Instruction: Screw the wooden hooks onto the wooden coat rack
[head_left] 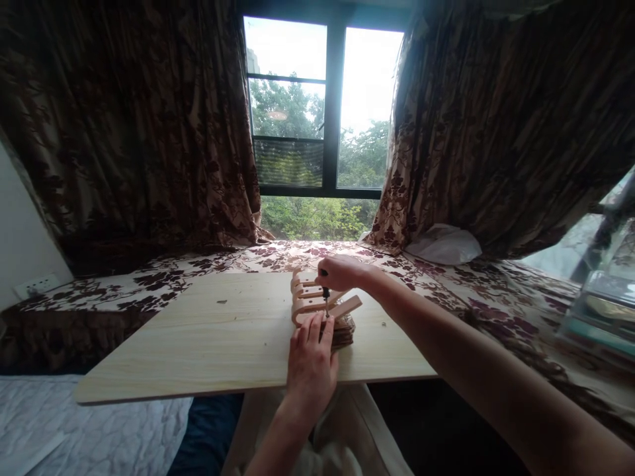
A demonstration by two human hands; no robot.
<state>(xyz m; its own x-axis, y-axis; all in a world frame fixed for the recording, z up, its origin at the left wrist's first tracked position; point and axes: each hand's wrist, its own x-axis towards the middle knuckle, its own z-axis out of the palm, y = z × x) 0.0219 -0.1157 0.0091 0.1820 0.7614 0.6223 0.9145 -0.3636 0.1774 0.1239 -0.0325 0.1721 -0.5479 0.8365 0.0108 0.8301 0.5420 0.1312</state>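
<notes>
The right hand (341, 272) is closed around an upright screwdriver (326, 292) above the slatted wooden frame (306, 307), right of centre on the tabletop (208, 350). The left hand (311, 363), fingers slightly parted, touches the frame's near end; any pinch is hidden.

Faces the board (198, 344), with the workpiece (300, 307) on it right of centre, the left hand (312, 357) at the near end, and the right hand (342, 272) above, around the screwdriver (326, 292). Looks across the ledge (149, 284) to the window (333, 119), between the left curtain (149, 132) and the right curtain (496, 132), with the bag (444, 244) at the latter's foot.
</notes>
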